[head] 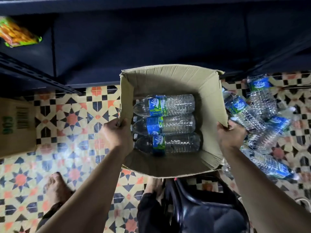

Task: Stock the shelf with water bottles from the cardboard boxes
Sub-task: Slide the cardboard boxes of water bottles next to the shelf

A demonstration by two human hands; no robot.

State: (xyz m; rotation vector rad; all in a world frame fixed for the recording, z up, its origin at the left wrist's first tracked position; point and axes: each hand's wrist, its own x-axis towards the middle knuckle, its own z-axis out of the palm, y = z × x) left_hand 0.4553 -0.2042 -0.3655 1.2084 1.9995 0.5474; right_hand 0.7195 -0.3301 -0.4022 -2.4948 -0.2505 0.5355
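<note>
Both arms reach forward: the left hand (116, 133) grips the cardboard box's (170, 78) left wall, the right hand (230, 135) grips its right wall, fingers curled over the edges.

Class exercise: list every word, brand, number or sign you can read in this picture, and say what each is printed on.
"Voi…": white script on the blue labels of the bottles in the open box and the loose bottles on the floor; ending unclear.
Green characters beside a barcode on the cardboard box at left: too blurred to read.
Snack packet: blurred, unreadable.
</note>
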